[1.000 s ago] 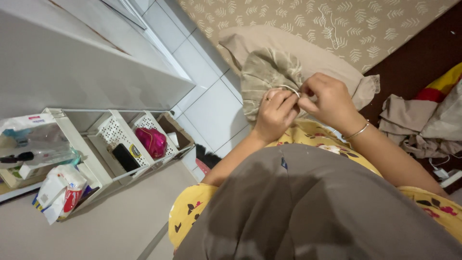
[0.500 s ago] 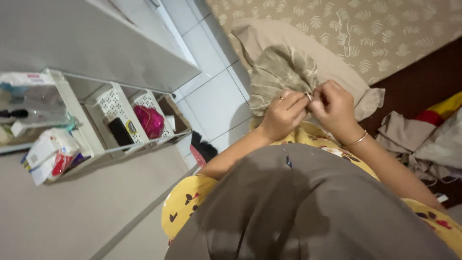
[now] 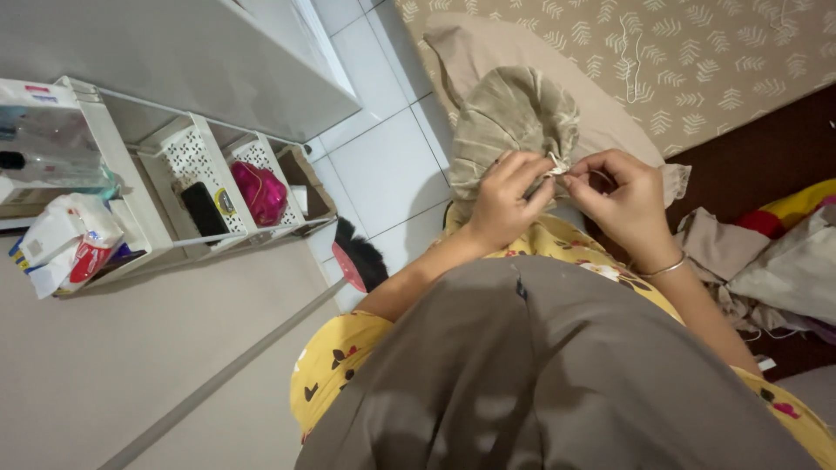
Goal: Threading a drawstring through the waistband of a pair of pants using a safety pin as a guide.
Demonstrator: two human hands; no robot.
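Centrally, a bunched olive-beige cloth [image 3: 514,122] hangs over the white tiled floor [image 3: 383,165], both hands pinched on its near edge: the left hand [image 3: 505,200] has its fingers curled shut on the fabric, and the right hand [image 3: 623,204] nips a pale thread beside it. At far left, a white shelf rack [image 3: 165,187] holds a perforated basket with a pink pouch [image 3: 259,191], and a black item [image 3: 202,209] stands alongside.

White tiled floor [image 3: 383,165] at upper centre, beige leaf-patterned rug [image 3: 697,61] at upper right, dark brown floor [image 3: 766,157] at right, grey cabinet [image 3: 174,52] at upper left, white perforated shelf rack [image 3: 187,161] at left, plain beige wall [image 3: 113,365] at lower left, soft even light
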